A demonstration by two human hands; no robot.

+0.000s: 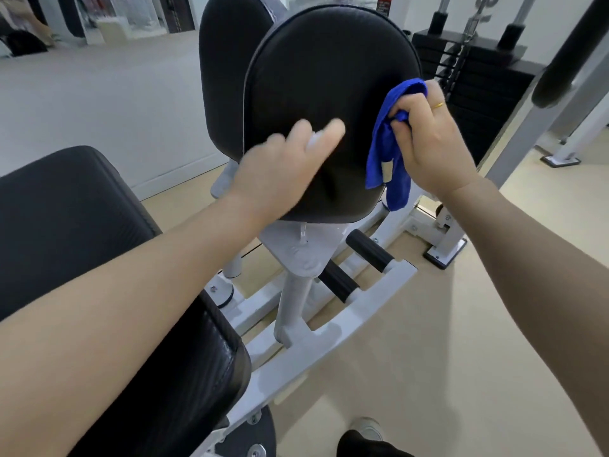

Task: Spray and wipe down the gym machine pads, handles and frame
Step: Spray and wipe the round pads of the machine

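Near left forearm leads to a blurred left hand [283, 159] whose grip I cannot tell; right hand [431, 143] clutches the blue cloth [389, 153] against the black pad [329, 94], where loose folds could slip.

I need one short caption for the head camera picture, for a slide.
Right hand presses a blue cloth against the black pad edge; the blurred left hand holds something whitish in front of it.

Across the lower right of the frame, beige floor [445, 341], with a white shoe [367, 428] and a dark trouser leg [359, 445] at the bottom edge. In the left half, above a white skirting strip [178, 179], a broad grey floor area [99, 94]. Far upper left, blurred: a dark bag-like shape [24, 44] and clear shelving [131, 14]; at the top right of centre, a red label [384, 3].
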